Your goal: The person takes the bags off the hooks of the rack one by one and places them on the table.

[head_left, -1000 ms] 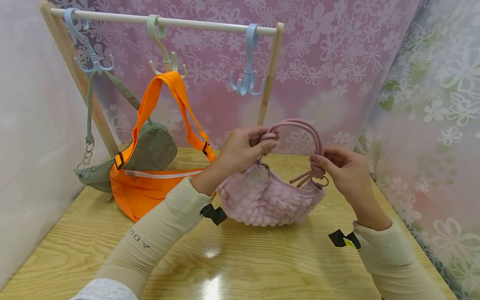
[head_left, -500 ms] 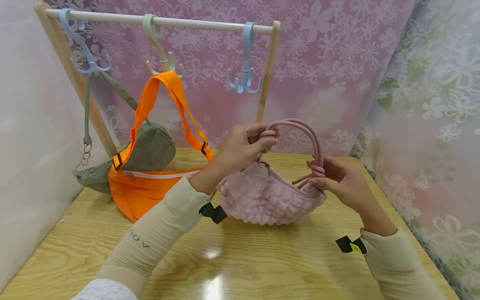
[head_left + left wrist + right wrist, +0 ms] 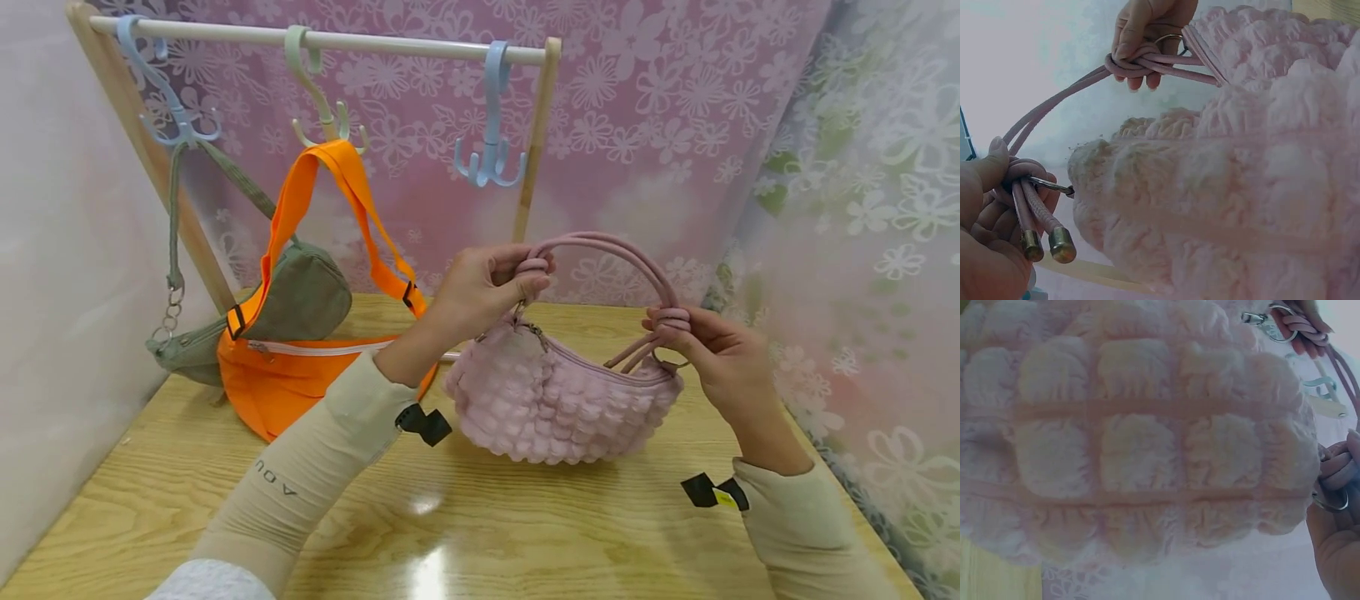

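Observation:
A puffy pink handbag with a zipped top hangs from its rope handle between both hands. My left hand pinches the knot at the handle's left end. At the other end, the right hand holds the second knot between thumb and fingers, beside a metal ring. Brass-tipped cord ends dangle by the left palm in the left wrist view. The right wrist view is mostly filled by the bag's quilted side. Whether the bag's bottom touches the table cannot be told.
A rack with a white bar stands behind. A green bag hangs from the left blue hook, and an orange waist bag from the green hook. The right blue hook holds nothing. Floral curtains surround the wooden table.
My right hand has shifted its grip on the right knot and moved right, spreading the handle wider. The bag has moved slightly right with it. The left hand has barely moved.

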A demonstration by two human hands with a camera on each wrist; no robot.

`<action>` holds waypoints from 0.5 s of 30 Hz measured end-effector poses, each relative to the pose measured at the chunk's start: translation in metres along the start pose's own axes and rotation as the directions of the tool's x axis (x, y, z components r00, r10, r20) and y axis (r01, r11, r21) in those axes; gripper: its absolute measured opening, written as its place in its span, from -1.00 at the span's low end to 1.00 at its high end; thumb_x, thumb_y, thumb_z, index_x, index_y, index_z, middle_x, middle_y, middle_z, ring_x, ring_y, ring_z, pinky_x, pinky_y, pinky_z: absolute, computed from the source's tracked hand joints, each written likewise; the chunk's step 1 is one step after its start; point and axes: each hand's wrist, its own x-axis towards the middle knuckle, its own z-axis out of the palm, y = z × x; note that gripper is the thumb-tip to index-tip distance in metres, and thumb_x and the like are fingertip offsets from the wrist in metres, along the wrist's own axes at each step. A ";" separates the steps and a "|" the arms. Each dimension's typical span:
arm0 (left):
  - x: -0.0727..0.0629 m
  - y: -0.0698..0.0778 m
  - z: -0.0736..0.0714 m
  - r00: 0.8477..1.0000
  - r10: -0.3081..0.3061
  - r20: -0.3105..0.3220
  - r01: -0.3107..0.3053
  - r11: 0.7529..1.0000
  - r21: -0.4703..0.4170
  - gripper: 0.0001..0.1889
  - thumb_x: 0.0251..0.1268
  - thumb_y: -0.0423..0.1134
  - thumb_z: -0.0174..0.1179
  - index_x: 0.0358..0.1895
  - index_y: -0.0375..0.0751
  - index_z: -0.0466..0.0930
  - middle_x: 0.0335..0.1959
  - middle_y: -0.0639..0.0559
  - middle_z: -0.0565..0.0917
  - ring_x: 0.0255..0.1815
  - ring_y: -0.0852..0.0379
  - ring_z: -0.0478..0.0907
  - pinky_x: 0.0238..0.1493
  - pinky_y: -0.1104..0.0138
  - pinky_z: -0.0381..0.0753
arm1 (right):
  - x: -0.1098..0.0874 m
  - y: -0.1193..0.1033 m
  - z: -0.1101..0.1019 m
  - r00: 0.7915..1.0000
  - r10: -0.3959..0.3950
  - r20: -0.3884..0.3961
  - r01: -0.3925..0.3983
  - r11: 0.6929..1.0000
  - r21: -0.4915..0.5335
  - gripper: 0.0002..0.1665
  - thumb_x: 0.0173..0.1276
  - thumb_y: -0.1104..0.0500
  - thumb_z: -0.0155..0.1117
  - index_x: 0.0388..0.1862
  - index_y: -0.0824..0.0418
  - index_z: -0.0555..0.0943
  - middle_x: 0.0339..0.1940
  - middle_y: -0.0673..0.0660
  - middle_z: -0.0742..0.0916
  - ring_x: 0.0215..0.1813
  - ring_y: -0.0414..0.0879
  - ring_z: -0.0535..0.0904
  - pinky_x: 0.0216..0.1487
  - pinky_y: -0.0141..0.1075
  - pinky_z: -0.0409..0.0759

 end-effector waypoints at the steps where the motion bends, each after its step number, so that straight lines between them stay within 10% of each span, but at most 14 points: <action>1: 0.000 0.000 0.000 1.000 -0.010 0.000 0.010 1.000 -0.001 -0.67 0.29 -0.34 0.27 0.09 -0.38 0.62 -0.12 -0.13 0.74 -0.19 0.17 0.71 -0.19 0.31 0.69 | 0.000 -0.002 -0.001 1.000 0.013 -0.005 -0.013 1.000 -0.009 -0.70 0.33 0.57 0.11 0.02 0.67 0.53 -0.08 0.19 0.77 -0.05 -0.09 0.72 -0.12 -0.42 0.64; 15: -0.007 -0.008 0.013 0.993 -0.037 0.112 0.045 0.996 -0.072 -0.76 0.35 -0.37 0.20 0.02 -0.39 0.64 -0.19 -0.17 0.74 -0.31 0.05 0.70 -0.32 0.29 0.66 | -0.002 -0.019 -0.026 0.996 0.040 0.085 -0.044 0.998 0.042 -0.66 0.40 0.57 -0.02 0.12 0.60 0.50 -0.06 0.13 0.76 -0.06 -0.11 0.72 -0.14 -0.42 0.65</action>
